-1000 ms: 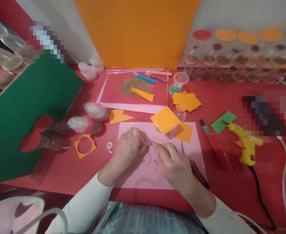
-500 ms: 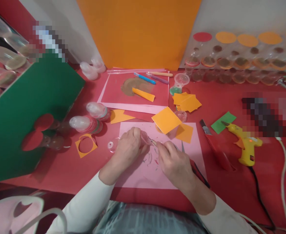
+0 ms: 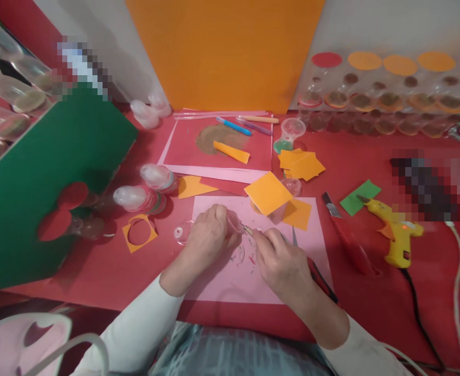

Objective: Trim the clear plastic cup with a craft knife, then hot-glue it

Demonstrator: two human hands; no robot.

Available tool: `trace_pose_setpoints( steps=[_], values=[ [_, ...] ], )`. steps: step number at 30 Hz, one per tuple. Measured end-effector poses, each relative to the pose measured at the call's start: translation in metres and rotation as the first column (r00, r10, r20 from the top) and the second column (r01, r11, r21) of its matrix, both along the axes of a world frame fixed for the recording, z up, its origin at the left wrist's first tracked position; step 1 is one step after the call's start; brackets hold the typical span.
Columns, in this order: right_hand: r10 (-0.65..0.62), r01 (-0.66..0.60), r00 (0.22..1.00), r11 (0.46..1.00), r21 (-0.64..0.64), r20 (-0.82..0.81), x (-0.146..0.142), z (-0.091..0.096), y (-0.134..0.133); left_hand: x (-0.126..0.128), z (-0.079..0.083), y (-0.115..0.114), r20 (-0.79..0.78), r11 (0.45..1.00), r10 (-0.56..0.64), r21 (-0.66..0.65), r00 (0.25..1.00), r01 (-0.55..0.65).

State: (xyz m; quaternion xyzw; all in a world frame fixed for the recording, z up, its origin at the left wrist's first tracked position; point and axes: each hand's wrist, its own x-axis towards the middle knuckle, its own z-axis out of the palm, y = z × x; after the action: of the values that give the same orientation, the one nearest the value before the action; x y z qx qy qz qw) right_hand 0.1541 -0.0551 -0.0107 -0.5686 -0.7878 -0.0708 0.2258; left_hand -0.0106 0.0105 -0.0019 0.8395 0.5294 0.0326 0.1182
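1. Gripped in curled fingers of left hand (image 3: 208, 232): clear plastic cup (image 3: 234, 221), above pink sheet (image 3: 222, 290).
2. Pinched in right hand (image 3: 283, 263): slim metal-tipped tool (image 3: 252, 233), aimed at near side of cup; probably touching, though too small to confirm.
3. Scattered on sheet between and below hands: small scraps (image 3: 241, 255).
4. Just beside left hand: another clear plastic piece (image 3: 180, 234), partly hidden.
5. Partly covered by right hand and wrist: red-and-black handle (image 3: 321, 277).
6. Farther left on red tabletop (image 3: 371, 308): orange card with round cutout (image 3: 131, 247), near stacked clear cups (image 3: 130, 197).
7. Farther right: red cutter (image 3: 349, 240), then yellow glue gun (image 3: 400, 235), nozzle end over green card (image 3: 351, 201).
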Motion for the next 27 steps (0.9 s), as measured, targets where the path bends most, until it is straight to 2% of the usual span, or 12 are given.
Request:
trace_pose_setpoints(
  steps=[10,23,27],
  values=[
    [0.018,-0.018,0.999,1.000,0.002,0.032,-0.0003,-0.0030,0.0016,0.0016,0.0035,0.0015,0.003,1.000,0.001,-0.015,1.000,-0.001],
    [-0.022,0.028,0.993,0.998,-0.051,0.113,-0.0035,-0.0038,0.0009,0.0008,0.0011,0.0022,0.039,1.000,-0.005,-0.025,0.999,0.006],
    [-0.048,0.051,0.997,0.997,-0.053,0.065,-0.0023,-0.0053,0.0017,-0.0015,-0.0009,0.0015,0.073,1.000,0.008,-0.007,0.997,-0.008]
  ],
)
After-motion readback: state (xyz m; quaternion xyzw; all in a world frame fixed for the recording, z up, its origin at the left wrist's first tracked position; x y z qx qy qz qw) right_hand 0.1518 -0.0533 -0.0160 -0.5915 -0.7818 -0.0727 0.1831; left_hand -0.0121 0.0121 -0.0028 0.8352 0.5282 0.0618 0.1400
